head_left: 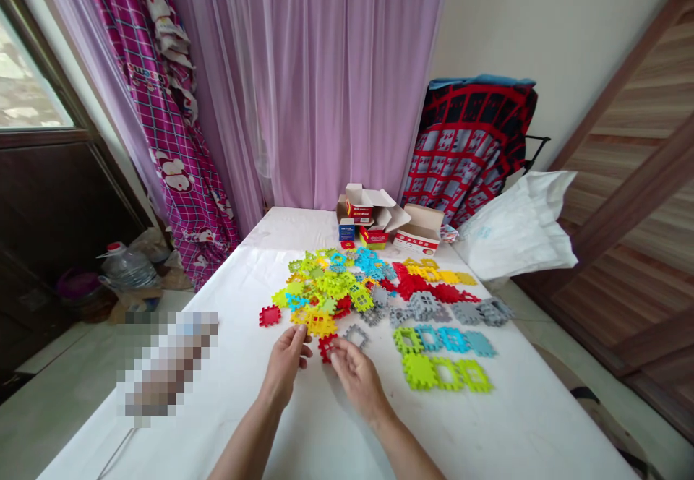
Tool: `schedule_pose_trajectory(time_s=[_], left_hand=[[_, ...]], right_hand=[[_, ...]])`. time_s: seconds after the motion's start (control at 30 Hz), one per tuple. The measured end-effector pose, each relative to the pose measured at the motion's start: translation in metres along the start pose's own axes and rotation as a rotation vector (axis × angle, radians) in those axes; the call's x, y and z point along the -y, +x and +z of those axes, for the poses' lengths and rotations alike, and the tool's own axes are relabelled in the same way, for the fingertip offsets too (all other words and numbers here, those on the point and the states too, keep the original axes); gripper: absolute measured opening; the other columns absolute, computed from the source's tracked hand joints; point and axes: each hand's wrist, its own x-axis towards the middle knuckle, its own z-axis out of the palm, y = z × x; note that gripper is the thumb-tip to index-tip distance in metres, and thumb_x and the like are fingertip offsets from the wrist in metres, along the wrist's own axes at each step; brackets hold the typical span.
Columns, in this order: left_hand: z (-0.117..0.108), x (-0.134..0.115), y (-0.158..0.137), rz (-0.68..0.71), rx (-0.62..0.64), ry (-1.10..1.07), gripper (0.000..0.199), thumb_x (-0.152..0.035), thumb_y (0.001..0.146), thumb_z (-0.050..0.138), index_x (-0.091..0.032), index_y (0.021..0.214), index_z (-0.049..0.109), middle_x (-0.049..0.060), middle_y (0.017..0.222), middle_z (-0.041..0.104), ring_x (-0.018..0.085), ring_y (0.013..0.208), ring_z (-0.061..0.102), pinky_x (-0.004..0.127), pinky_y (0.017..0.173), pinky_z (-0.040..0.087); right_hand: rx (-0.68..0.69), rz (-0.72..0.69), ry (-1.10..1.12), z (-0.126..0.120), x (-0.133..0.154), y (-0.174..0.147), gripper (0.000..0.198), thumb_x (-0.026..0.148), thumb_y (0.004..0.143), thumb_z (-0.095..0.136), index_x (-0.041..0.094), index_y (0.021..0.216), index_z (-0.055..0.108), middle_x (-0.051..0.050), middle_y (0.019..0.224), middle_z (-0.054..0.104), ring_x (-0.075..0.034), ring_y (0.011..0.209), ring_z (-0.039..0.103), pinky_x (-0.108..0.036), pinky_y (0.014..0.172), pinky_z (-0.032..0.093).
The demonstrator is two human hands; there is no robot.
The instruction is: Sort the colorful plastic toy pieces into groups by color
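My right hand (358,379) pinches a red notched plastic building tile (326,348) just above the white table (228,408). Left of that tile, my left hand (284,366) has loosely curled fingers with nothing visible in them; its thumb is near a yellow tile (319,323). A grey frame tile (356,335) lies behind my right hand. Beyond both hands spreads a mixed pile of lime green tiles (332,285), with blue, yellow, red and grey ones among them. One red tile (270,315) lies apart at the pile's left.
Right of the pile, tiles lie in colour groups: red (434,290), grey (423,306), blue (452,339) and green (445,374). Open cardboard boxes (417,233) and a white bag (515,230) stand at the back. A blurred-out object (168,364) is on the left.
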Motion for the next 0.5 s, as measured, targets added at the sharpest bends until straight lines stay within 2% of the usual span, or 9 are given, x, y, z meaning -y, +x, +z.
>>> schedule_pose_trajectory(time_s=[0.07,0.13,0.23,0.3,0.37,0.43,0.5], left_hand=[[0.013,0.004,-0.009,-0.001,0.046,-0.004,0.050,-0.065,0.062,0.065,-0.017,0.074,0.057,-0.002,0.065,0.057,0.007,0.048,0.050,0.018,0.040,0.034],[0.022,0.008,-0.015,0.004,0.103,0.022,0.049,-0.064,0.063,0.064,-0.017,0.075,0.059,-0.003,0.062,0.056,0.008,0.048,0.050,0.018,0.041,0.035],[0.027,0.008,-0.019,-0.010,0.183,0.096,0.047,-0.062,0.065,0.064,-0.018,0.078,0.060,-0.001,0.065,0.060,0.010,0.052,0.054,0.019,0.041,0.036],[0.027,0.003,-0.017,-0.014,0.199,0.138,0.048,-0.062,0.065,0.063,-0.019,0.086,0.062,0.000,0.072,0.063,0.011,0.055,0.056,0.018,0.040,0.035],[0.026,-0.004,-0.014,-0.003,0.213,0.176,0.051,-0.062,0.065,0.063,-0.020,0.094,0.062,-0.001,0.069,0.062,0.011,0.055,0.056,0.018,0.039,0.034],[0.027,-0.009,-0.010,0.002,0.276,0.227,0.050,-0.062,0.063,0.065,-0.019,0.089,0.063,-0.004,0.060,0.056,0.010,0.051,0.053,0.017,0.038,0.031],[0.030,-0.012,-0.007,-0.012,0.358,0.275,0.047,-0.061,0.061,0.067,-0.018,0.079,0.062,-0.006,0.054,0.052,0.009,0.047,0.050,0.017,0.037,0.029]], right_hand=[[-0.059,0.057,0.148,0.002,0.008,0.004,0.047,0.058,0.083,0.051,0.019,0.108,0.062,-0.007,0.083,0.069,-0.018,0.070,0.063,-0.024,0.052,0.045],[-0.132,0.126,0.225,0.000,0.012,0.008,0.049,0.063,0.079,0.054,0.018,0.095,0.063,-0.003,0.069,0.063,-0.015,0.057,0.056,-0.021,0.042,0.034],[-0.184,0.138,0.230,-0.015,0.015,0.014,0.046,0.063,0.075,0.057,0.018,0.082,0.062,0.001,0.057,0.054,-0.012,0.049,0.046,-0.021,0.041,0.030],[-0.141,0.086,0.155,-0.030,0.016,0.016,0.041,0.058,0.077,0.057,0.017,0.083,0.063,0.002,0.060,0.055,-0.011,0.050,0.045,-0.021,0.045,0.033],[-0.048,0.036,0.034,-0.044,0.018,0.016,0.034,0.049,0.081,0.054,0.017,0.086,0.066,0.002,0.062,0.055,-0.010,0.051,0.045,-0.022,0.048,0.035],[0.039,-0.004,-0.109,-0.057,0.022,0.016,0.029,0.041,0.085,0.050,0.018,0.092,0.068,0.003,0.062,0.056,-0.011,0.052,0.046,-0.022,0.050,0.036],[0.066,-0.036,-0.239,-0.067,0.027,0.015,0.029,0.034,0.086,0.048,0.019,0.100,0.069,0.002,0.065,0.060,-0.012,0.057,0.051,-0.022,0.053,0.039]])
